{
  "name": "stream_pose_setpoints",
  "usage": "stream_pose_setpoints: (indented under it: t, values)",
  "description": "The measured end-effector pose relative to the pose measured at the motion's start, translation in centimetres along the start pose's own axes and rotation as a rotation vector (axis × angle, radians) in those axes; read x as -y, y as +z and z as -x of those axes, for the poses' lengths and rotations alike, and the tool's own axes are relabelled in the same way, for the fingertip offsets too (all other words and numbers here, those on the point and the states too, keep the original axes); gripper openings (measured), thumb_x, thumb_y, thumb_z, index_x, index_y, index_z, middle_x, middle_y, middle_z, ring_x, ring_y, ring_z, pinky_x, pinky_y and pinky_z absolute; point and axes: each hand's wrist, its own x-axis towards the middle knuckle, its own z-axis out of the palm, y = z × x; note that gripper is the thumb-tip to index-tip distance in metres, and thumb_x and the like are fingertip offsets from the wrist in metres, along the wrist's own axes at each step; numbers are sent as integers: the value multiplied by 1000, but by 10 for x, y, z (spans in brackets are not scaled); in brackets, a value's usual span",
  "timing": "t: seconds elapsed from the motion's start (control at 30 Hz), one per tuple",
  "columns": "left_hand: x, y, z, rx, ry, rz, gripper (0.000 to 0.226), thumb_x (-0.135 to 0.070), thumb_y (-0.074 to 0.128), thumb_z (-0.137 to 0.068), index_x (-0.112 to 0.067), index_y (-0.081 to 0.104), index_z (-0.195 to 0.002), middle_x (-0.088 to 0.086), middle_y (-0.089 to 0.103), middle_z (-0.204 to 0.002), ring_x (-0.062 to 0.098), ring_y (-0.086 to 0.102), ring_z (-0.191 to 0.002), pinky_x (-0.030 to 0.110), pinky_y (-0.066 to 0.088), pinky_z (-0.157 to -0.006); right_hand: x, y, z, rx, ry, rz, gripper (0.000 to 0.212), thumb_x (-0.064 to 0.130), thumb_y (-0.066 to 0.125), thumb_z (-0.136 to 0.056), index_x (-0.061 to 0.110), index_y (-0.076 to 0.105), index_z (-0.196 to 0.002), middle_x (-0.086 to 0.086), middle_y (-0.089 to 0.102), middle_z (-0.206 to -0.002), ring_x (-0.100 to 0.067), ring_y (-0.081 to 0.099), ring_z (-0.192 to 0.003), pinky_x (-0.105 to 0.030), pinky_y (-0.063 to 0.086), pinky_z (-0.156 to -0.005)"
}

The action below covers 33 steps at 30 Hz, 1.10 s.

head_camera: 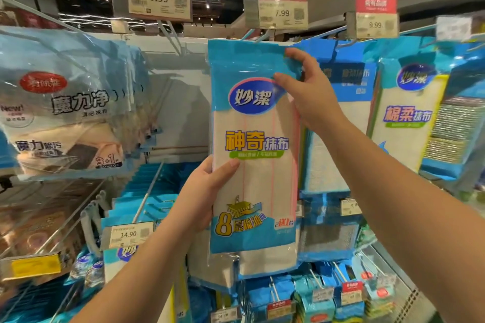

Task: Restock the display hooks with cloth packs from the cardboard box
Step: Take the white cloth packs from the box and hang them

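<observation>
A person holds a blue-and-white cloth pack (254, 149) upright in front of the store display, its top edge just below the hook (253, 34) under the 7.99 price tag (282, 4). The left hand (203, 199) grips the pack's lower left edge, thumb across the front and fingers behind. The right hand (307, 92) pinches the upper right corner, thumb in front. More packs (349, 113) hang on the neighbouring hooks just behind and to the right, and other cloth packs (65, 113) hang at the left.
</observation>
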Motion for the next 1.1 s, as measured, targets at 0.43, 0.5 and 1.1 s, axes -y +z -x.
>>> stream_pose_setpoints:
  t: [0.43,0.5,1.1]
  values:
    - [-7,8,-1,-48,44,-56,53,-35,70,-76,-14,56,-123,7,75,-113,29,75,-97,48,60,-80,20,-16,-19,-37,53,-93,61,12,71,-87,18,45,-142,3,55,-133,-21,63,-117,-46,58,-90]
    - [-9,8,-1,-57,49,-40,49,-31,69,-79,-13,56,-123,6,75,-113,29,74,-97,48,59,-81,22,-15,-23,-27,59,-77,59,11,68,-90,18,44,-143,3,56,-132,-20,65,-113,-45,59,-87]
    - [-16,18,-4,-152,22,95,25,-17,63,-95,-11,60,-119,13,75,-109,36,73,-98,55,57,-88,16,-8,-25,-24,101,317,66,34,66,-91,28,34,-148,3,37,-140,-8,53,-109,-31,53,-94]
